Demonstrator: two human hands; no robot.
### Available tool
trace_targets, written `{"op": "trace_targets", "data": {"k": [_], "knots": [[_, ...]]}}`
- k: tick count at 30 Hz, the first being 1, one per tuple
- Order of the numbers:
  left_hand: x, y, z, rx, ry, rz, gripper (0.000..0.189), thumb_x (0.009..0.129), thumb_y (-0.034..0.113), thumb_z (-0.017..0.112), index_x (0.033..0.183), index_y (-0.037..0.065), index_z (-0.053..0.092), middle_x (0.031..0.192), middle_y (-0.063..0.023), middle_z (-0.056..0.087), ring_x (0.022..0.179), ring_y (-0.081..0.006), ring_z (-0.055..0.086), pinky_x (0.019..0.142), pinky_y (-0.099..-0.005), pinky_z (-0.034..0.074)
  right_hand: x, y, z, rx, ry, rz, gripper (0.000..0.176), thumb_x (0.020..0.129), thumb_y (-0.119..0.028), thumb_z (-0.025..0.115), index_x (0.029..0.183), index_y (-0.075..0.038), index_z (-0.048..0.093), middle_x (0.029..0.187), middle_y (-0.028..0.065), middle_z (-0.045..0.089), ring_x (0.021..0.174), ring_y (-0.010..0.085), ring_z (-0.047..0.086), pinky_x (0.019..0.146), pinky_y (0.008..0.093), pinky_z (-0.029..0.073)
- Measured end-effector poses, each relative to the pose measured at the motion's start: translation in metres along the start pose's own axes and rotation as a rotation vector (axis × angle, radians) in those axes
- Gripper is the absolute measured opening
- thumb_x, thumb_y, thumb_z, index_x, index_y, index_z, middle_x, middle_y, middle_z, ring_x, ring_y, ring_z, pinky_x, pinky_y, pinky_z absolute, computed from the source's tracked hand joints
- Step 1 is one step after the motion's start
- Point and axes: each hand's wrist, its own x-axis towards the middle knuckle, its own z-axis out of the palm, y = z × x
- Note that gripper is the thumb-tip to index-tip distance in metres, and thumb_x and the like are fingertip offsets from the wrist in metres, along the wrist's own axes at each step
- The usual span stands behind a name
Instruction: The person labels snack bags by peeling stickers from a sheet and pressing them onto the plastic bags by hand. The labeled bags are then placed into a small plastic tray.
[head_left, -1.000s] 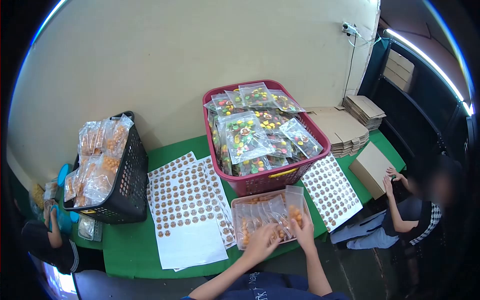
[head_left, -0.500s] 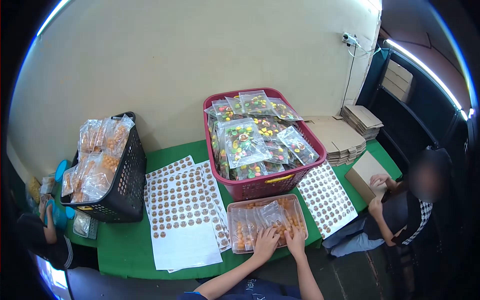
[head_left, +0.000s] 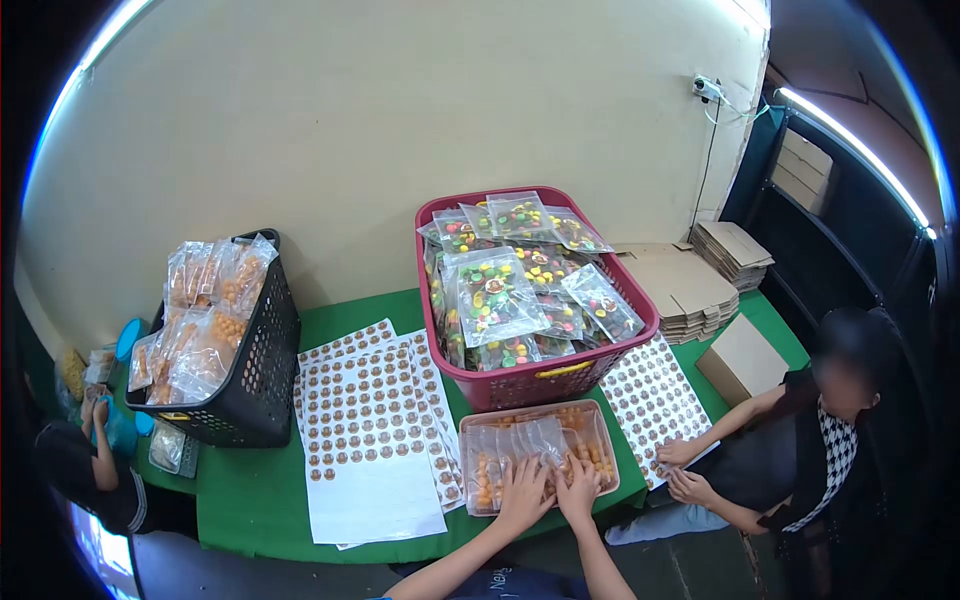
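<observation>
— Clear plastic pouches of orange snack balls (head_left: 520, 445): where do they lie, and how do the hands stand on them?

— They lean in an overlapping row inside a shallow translucent pink tray (head_left: 540, 407). The tray sits on the green-covered bench (head_left: 250, 500), just in front of the red plastic basket (head_left: 540, 375) heaped with pouches of multicoloured sweets. The left hand (head_left: 522, 492) and right hand (head_left: 578, 485) lie side by side, palms down, fingers spread over the pouches at the tray's near edge. Neither is closed round anything. Whether a fingertip is hooked under a pouch, I cannot tell.

— Handling recommendation?

— In my judgement the film is slick and the pouches overlap. One pouch is best parted by its top seam with a light pinch while the other hand steadies the row. Pressing on the filled lower part risks crushing the contents or tipping the row.

— Surroundings?

— White sheets of round brown stickers (head_left: 375, 430) lie left of the red basket. A further sticker sheet (head_left: 650, 385) lies to its right, where a seated co-worker's hands (head_left: 680, 452) rest. A black plastic basket (head_left: 262, 370) of similar pouches stands farther left.
</observation>
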Motion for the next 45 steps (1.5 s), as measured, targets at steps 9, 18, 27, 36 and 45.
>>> {"op": "trace_targets", "data": {"k": [9, 18, 27, 36, 45], "knots": [[-0.002, 0.004, 0.008, 0.097, -0.083, -0.034, 0.07, 0.069, 0.034, 0.062, 0.126, 0.001, 0.035, 0.134, -0.0193, 0.029, 0.125, -0.0299, 0.029, 0.097, -0.0609, 0.013, -0.003, 0.013, 0.017, 0.232, 0.004, 0.052, 0.041, 0.077, -0.028, 0.061, 0.11, -0.004, 0.056, 0.105, 0.0163, 0.05, 0.1, 0.0319, 0.044, 0.09, 0.0387, 0.032], [-0.005, -0.001, 0.015, 0.08, -0.125, 0.007, 0.073, 0.07, 0.035, 0.061, 0.128, 0.001, 0.032, 0.137, -0.0182, 0.025, 0.128, -0.0288, 0.024, 0.097, -0.0622, 0.011, 0.007, 0.009, 0.005, 0.312, 0.134, -0.051, 0.035, 0.08, -0.02, 0.058, 0.107, 0.002, 0.053, 0.104, 0.0172, 0.05, 0.097, 0.0308, 0.047, 0.088, 0.0374, 0.035], [-0.007, 0.001, 0.018, 0.076, -0.089, -0.002, 0.073, 0.071, 0.033, 0.06, 0.13, 0.002, 0.03, 0.138, -0.0169, 0.023, 0.129, -0.0285, 0.022, 0.097, -0.0624, 0.01, 0.014, 0.012, 0.021, 0.147, 0.002, -0.093, 0.036, 0.079, -0.018, 0.056, 0.111, -0.001, 0.051, 0.105, 0.018, 0.048, 0.101, 0.0352, 0.044, 0.089, 0.0402, 0.034], [-0.004, -0.015, -0.035, -0.25, 0.145, 0.009, 0.042, 0.079, 0.021, 0.055, 0.118, 0.006, 0.046, 0.121, -0.0091, 0.047, 0.117, -0.0236, 0.041, 0.099, -0.0566, 0.01, 0.012, 0.008, 0.001, 0.36, 0.06, -0.15, 0.027, 0.078, -0.008, 0.053, 0.104, 0.0, 0.056, 0.097, 0.0156, 0.053, 0.092, 0.0296, 0.051, 0.081, 0.0365, 0.039], [-0.048, -0.066, -0.026, -0.082, 0.001, -0.207, 0.08, 0.08, 0.044, 0.053, 0.132, -0.006, 0.018, 0.135, -0.0306, 0.019, 0.125, -0.0476, 0.015, 0.097, -0.0591, 0.013, 0.014, 0.0, 0.016, 0.044, 0.011, -0.161, 0.034, 0.075, -0.02, 0.06, 0.105, -0.005, 0.057, 0.105, 0.0152, 0.049, 0.1, 0.0322, 0.042, 0.087, 0.04, 0.034]]}}
